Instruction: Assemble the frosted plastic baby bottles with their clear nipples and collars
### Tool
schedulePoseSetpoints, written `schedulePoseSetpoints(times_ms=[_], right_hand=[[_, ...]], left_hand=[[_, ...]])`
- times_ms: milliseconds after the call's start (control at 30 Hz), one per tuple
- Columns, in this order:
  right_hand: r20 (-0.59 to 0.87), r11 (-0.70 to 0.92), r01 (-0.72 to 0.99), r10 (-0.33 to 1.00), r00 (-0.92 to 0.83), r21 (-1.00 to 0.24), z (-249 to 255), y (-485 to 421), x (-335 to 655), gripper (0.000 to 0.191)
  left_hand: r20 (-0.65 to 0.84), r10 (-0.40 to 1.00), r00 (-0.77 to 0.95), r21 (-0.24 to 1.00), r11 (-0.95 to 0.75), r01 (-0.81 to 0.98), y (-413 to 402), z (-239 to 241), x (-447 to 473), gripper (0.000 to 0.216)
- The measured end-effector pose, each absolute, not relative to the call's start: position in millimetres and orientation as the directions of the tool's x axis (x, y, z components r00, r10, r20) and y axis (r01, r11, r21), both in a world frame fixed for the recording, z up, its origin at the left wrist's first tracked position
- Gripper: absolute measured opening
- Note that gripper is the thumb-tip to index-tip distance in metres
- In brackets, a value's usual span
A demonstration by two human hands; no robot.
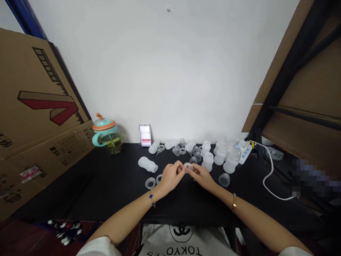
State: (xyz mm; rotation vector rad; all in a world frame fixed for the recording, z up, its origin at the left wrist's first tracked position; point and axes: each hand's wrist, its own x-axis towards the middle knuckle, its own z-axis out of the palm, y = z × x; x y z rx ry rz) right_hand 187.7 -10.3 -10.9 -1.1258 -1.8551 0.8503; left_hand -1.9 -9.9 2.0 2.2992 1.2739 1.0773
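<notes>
Between my two hands, a white bottle collar ring [188, 166] is held just above the black table, with something clear inside it, perhaps a nipple. My left hand [172, 175] pinches its left side and my right hand [203, 175] grips the right side. Two more collar rings [150, 183] lie by my left wrist, one partly hidden by the hand. Beyond them a white baby bottle [147, 164] rests on its side. An open bottle [207, 161] stands just past my right hand. A clear dome cap [224, 180] lies near my right forearm.
Several capped baby bottles [231, 161] stand at the right by a power strip [245, 151] with a white cable [268, 177]. Loose bottles, nipples and caps lie along the wall. A teal jug [109, 137] and a phone-like screen [145, 135] stand left, near a cardboard box [39, 106].
</notes>
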Motion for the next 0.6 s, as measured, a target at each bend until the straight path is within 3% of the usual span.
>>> schedulePoseSetpoints(times_ms=[600], right_hand=[[0.253, 0.363, 0.339, 0.910, -0.328, -0.868, -16.0, -8.1, 187.7, 0.040]], left_hand=[[0.497, 0.810, 0.311, 0.596, -0.579, 0.556, -8.4, 0.2, -2.1, 0.015]])
